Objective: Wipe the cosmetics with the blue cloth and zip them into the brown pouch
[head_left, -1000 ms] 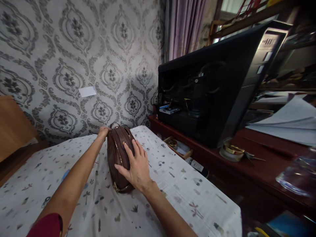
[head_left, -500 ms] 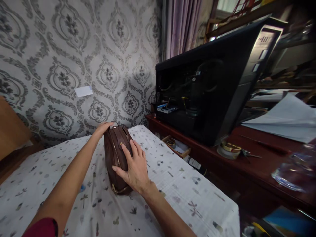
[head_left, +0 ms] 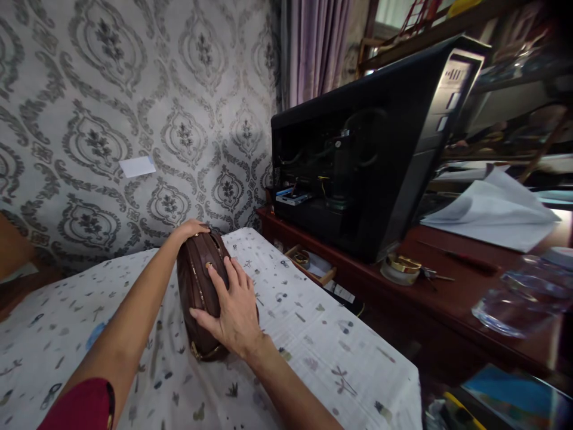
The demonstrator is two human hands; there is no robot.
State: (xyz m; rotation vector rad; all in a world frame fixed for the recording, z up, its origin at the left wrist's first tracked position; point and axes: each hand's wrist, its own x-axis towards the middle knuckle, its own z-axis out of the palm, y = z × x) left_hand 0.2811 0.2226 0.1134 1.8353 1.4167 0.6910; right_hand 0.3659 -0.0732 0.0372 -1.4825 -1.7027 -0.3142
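A brown leather handbag with gold zips and a gold stud stands on a white patterned cloth. Over the bag's far top end, my left hand is closed around the edge, its fingertips partly hidden. My right hand lies spread across the near right part of the bag's top, thumb and fingers apart, touching the leather. One zip opening at the far right of the top looks parted. What is inside cannot be seen.
To the right, a dark red desk holds a black computer case, papers, a roll of tape, keys and clear plastic. A small drawer juts out. A cardboard box stands left.
The whole view has shifted slightly, so bag and hands appear a little further left. Both hands keep about the same places on the bag.
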